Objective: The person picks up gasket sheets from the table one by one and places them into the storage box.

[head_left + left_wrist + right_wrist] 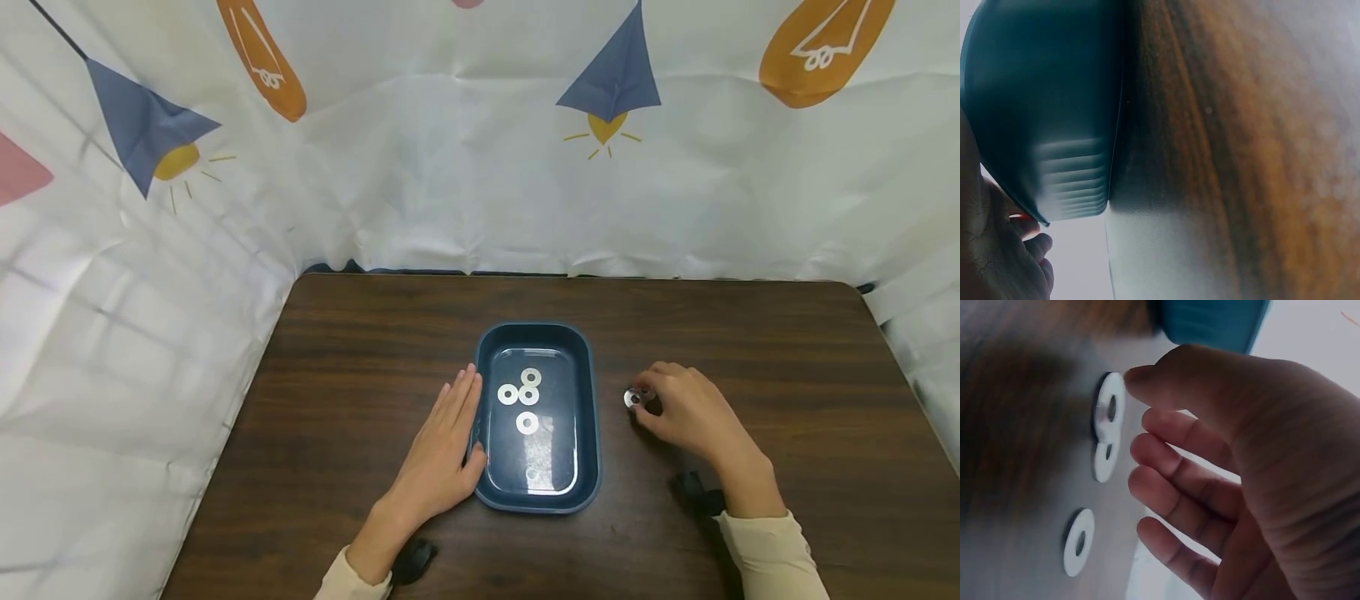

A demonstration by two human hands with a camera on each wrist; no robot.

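The left hand point(441, 454) rests straight, close-set fingers against the tray point(562, 375); the right hand point(688, 410) bends fingers, parted from thumb, beside washers point(1105, 428).

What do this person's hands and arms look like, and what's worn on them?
The left hand and right hand are ungloved. The left sleeve and right sleeve are pale cream. A small black device shows by one wrist, a second device by the other.

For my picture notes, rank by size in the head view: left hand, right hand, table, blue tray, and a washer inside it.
1. Table
2. Blue tray
3. Left hand and right hand, too alike to rank
4. Washer, any one in the tray
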